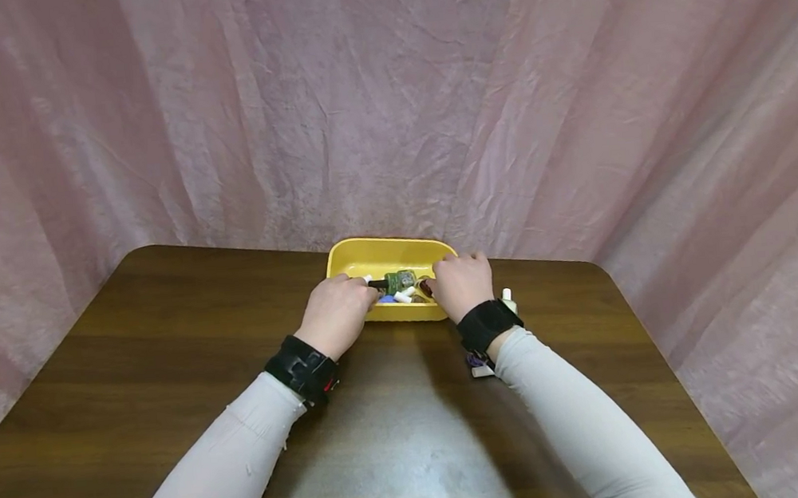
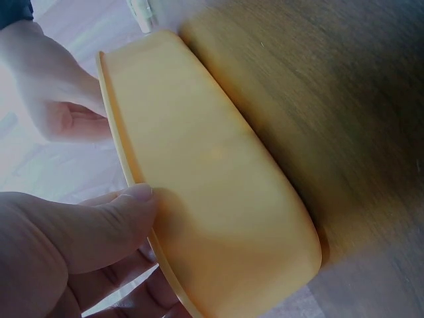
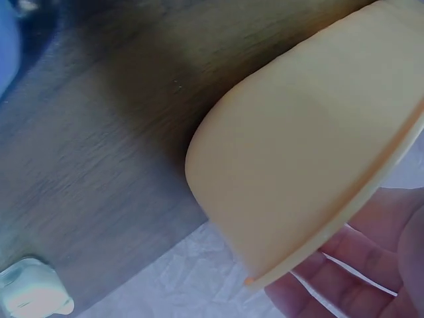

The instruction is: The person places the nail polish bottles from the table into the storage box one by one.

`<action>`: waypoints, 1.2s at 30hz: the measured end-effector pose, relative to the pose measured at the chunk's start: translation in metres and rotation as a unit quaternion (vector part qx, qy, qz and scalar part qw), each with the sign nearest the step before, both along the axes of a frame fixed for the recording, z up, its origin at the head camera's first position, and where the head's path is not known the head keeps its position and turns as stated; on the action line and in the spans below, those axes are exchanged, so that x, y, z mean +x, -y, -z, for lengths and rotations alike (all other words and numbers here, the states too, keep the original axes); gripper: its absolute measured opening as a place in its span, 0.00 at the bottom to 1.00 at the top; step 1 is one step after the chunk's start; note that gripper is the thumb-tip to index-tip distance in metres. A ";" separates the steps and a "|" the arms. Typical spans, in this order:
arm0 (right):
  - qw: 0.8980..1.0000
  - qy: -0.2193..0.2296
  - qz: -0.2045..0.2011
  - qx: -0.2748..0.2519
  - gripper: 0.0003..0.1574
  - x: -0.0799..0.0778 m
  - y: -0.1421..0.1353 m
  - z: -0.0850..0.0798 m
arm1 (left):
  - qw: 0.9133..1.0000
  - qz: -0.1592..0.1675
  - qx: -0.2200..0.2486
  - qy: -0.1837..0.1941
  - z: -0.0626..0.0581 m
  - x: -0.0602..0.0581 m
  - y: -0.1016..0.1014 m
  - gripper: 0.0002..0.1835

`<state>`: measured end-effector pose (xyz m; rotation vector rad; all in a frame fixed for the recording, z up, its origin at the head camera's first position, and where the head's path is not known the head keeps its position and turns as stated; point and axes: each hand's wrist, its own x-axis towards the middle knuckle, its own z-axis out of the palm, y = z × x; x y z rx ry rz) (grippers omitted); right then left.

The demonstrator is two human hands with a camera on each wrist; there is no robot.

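The yellow tub lies between the two hands, at the far edge of the worktop, its long side facing the person. The left hand grips its near left corner: the left wrist view shows the thumb pressed on the outer wall just below the rim, with the fingers curled behind that rim. The right hand is at the tub's right end, its fingers reaching past the rim and partly hidden by the wall; whether it grasps the tub or something inside, I cannot tell.

Inside the tub, a green bottle lies on its side, its black cap pointing towards the left hand. Near it are a white piece, a blue piece closer to the left hand, and a dark red item right beside the right hand's fingers.

Outside the tub, a white-capped bottle stands just past the right wrist, partly covered by it. A purple item with a white end lies on the near side of that wrist. Black bands circle both wrists, below pale sleeves. Behind the worktop hangs a pink curtain.
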<state>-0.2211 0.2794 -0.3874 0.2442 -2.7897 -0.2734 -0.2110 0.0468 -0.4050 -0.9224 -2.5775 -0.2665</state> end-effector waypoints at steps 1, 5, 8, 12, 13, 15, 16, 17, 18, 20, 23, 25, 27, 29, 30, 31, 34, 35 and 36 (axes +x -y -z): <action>1.000 -0.010 -0.008 -0.001 0.18 0.002 -0.001 0.000 | 1.000 0.000 0.001 0.001 0.000 0.000 0.000 0.07; 0.998 -0.040 -0.037 -0.008 0.14 0.011 -0.006 -0.001 | 1.000 -0.002 0.003 0.004 -0.001 0.001 0.000 0.07; 0.997 -0.055 -0.054 -0.017 0.14 0.016 -0.009 -0.001 | 1.000 -0.005 0.003 0.006 -0.001 0.001 0.000 0.07; 0.996 -0.061 -0.063 -0.024 0.15 0.023 -0.015 0.000 | 1.000 -0.007 0.000 0.007 0.000 0.001 0.000 0.09; 0.996 -0.060 -0.064 -0.024 0.16 0.025 -0.017 -0.001 | 1.000 -0.007 -0.001 0.007 0.000 0.001 0.000 0.09; 0.996 -0.059 -0.067 -0.027 0.18 0.029 -0.020 -0.002 | 1.000 -0.007 -0.002 0.010 0.000 0.001 0.000 0.09; 0.995 -0.060 -0.068 -0.027 0.20 0.031 -0.021 -0.002 | 1.000 -0.006 -0.002 0.010 0.000 0.001 0.000 0.09; 0.995 -0.064 -0.070 -0.027 0.21 0.034 -0.023 -0.002 | 1.000 -0.006 -0.001 0.011 0.000 0.001 0.000 0.08; 0.995 -0.068 -0.072 -0.026 0.23 0.036 -0.025 -0.003 | 1.000 -0.006 0.000 0.011 0.000 0.001 0.000 0.08; 0.994 -0.074 -0.075 -0.028 0.26 0.040 -0.029 -0.004 | 1.000 -0.005 0.002 0.011 -0.002 0.001 0.000 0.07; 0.994 -0.076 -0.076 -0.033 0.32 0.044 -0.035 -0.004 | 1.000 -0.003 0.004 0.010 -0.003 0.001 0.001 0.07; 0.994 -0.070 -0.075 -0.039 0.34 0.047 -0.039 -0.004 | 1.000 -0.003 0.005 0.010 -0.004 0.001 0.001 0.07; 0.995 -0.060 -0.070 -0.043 0.36 0.049 -0.043 -0.005 | 1.000 -0.004 0.005 0.010 -0.004 0.001 0.001 0.07; 0.996 -0.052 -0.062 -0.044 0.37 0.051 -0.048 -0.005 | 1.000 -0.005 0.006 0.011 -0.005 0.001 0.001 0.07; 0.996 -0.049 -0.058 -0.042 0.37 0.052 -0.051 -0.005 | 1.000 -0.004 0.006 0.010 -0.005 0.000 0.001 0.07; 0.997 -0.047 -0.053 -0.040 0.37 0.053 -0.054 -0.005 | 1.000 -0.004 0.005 0.010 -0.005 0.000 0.001 0.07; 0.998 -0.036 -0.040 -0.039 0.39 0.056 -0.062 -0.004 | 1.000 -0.005 0.005 0.013 -0.005 0.000 0.000 0.07; 0.998 -0.032 -0.036 -0.039 0.40 0.056 -0.065 -0.004 | 1.000 -0.005 0.005 0.013 -0.006 0.000 0.000 0.07; 0.998 -0.031 -0.033 -0.041 0.40 0.057 -0.067 -0.003 | 1.000 -0.005 0.005 0.014 -0.006 0.000 0.000 0.07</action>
